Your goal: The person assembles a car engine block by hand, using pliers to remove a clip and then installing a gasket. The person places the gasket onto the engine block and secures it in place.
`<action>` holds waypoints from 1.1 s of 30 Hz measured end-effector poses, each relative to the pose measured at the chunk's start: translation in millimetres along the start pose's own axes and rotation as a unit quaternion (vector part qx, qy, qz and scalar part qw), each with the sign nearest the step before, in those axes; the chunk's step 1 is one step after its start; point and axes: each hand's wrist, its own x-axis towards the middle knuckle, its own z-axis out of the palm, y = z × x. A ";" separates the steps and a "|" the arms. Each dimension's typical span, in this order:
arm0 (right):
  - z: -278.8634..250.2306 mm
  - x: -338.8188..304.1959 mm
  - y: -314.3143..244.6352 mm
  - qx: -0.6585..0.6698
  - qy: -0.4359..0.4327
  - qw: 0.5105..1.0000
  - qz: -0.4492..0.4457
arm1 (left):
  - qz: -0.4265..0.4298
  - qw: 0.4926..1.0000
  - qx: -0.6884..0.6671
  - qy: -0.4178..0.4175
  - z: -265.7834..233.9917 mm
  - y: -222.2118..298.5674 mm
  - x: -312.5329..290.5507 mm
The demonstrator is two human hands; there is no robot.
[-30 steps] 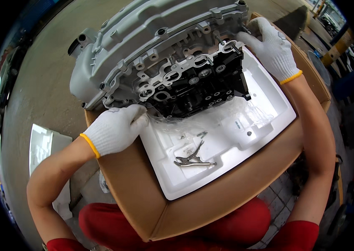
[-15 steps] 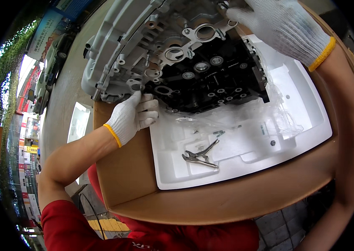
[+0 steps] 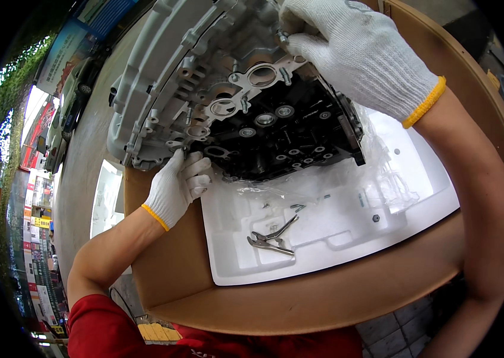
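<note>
A large engine, with a silver-grey head and cover and a black block, stands tilted over a white foam tray in a cardboard box. My left hand, in a white knit glove with a yellow cuff, is at the engine's lower left edge. Its thumb touches the silver part near a small port, and the other fingers curl beside it. My right hand, gloved alike, is closed at the engine's upper right, its thumb beside a metal stud. Some of its fingertips are hidden behind that edge.
Locking pliers lie in the tray with several small studs and a dark nut. Clear plastic wrap bunches under the engine. The cardboard box surrounds the tray. Another white foam piece stands on the left.
My right hand has come in from the right and closed at the engine's upper edge. My left hand stays at the lower left edge. The whole view has shifted slightly.
</note>
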 end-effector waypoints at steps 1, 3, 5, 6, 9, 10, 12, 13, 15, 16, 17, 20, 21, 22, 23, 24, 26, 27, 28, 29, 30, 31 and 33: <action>-2.2 -1.1 -3.1 -0.001 0.003 1.000 0.003 | 0.001 1.000 0.002 -0.004 1.2 -0.3 1.8; -5.0 -2.6 -9.5 0.001 0.010 1.000 0.009 | 0.001 1.000 0.006 -0.008 2.0 1.0 3.3; -1.8 -1.7 -1.8 0.014 0.007 1.000 -0.001 | -0.002 1.000 0.020 -0.005 3.2 1.0 4.1; 0.6 -1.8 1.3 0.022 0.004 1.000 0.002 | -0.004 1.000 0.026 -0.003 3.9 1.2 3.9; 2.1 3.5 0.8 0.028 -0.014 0.998 0.053 | -0.011 0.999 0.053 0.007 8.6 3.9 1.6; -4.5 2.7 -12.4 0.016 -0.022 0.997 0.077 | -0.010 0.998 0.057 0.012 9.2 3.6 1.1; -9.7 2.4 -26.5 0.011 -0.035 0.993 0.113 | -0.008 0.997 0.066 0.026 9.4 3.5 -2.5; -10.7 4.1 -29.0 0.013 -0.039 0.991 0.125 | -0.009 0.997 0.067 0.023 9.5 4.1 -3.5; -11.0 5.8 -33.9 0.007 -0.031 0.988 0.149 | -0.011 0.997 0.068 0.018 8.7 4.1 -6.0; -7.3 4.8 -37.5 0.006 -0.021 0.987 0.161 | -0.015 0.998 0.066 0.014 6.7 3.6 -6.4; -4.0 4.4 -35.5 0.009 -0.022 0.987 0.159 | -0.018 0.998 0.065 0.010 7.1 4.6 -4.5; 9.7 3.9 -3.3 0.032 -0.028 0.992 0.118 | -0.034 0.996 0.076 0.018 4.3 7.0 -1.7; 10.8 4.9 11.3 0.045 -0.026 0.995 0.085 | -0.035 0.996 0.085 0.016 7.7 10.1 -1.1; 12.3 3.8 7.9 0.046 -0.012 0.994 0.097 | -0.047 0.997 0.058 0.025 10.9 10.6 -3.9; 14.2 4.6 8.8 0.040 -0.015 0.994 0.100 | -0.060 0.997 0.054 0.004 5.6 12.4 -3.2; 15.7 4.8 11.1 0.034 -0.017 0.994 0.103 | -0.073 0.996 0.051 -0.018 -1.4 15.0 -1.5; 19.4 4.7 10.9 0.034 -0.015 0.995 0.095 | -0.049 0.999 0.007 -0.023 -1.9 14.1 -2.5; 22.4 5.6 10.9 0.041 -0.012 0.996 0.081 | -0.024 1.000 0.001 -0.009 -4.7 13.8 -2.3; 21.2 6.0 10.7 0.042 -0.005 0.997 0.070 | 0.002 1.000 -0.003 -0.002 -5.4 15.1 1.5; 20.2 5.3 9.1 0.023 0.001 0.998 0.067 | 0.028 1.000 -0.007 0.006 -6.2 17.2 3.5; 19.7 4.3 6.2 0.003 0.007 0.998 0.064 | 0.039 0.999 -0.013 -0.015 -8.9 21.2 2.4; 19.8 4.6 3.8 -0.016 0.012 0.998 0.059 | 0.044 0.999 -0.015 -0.013 -4.0 22.6 -0.9; 20.4 5.6 -5.7 -0.053 0.031 0.997 0.036 | 0.052 0.998 -0.019 -0.008 8.0 23.8 -10.0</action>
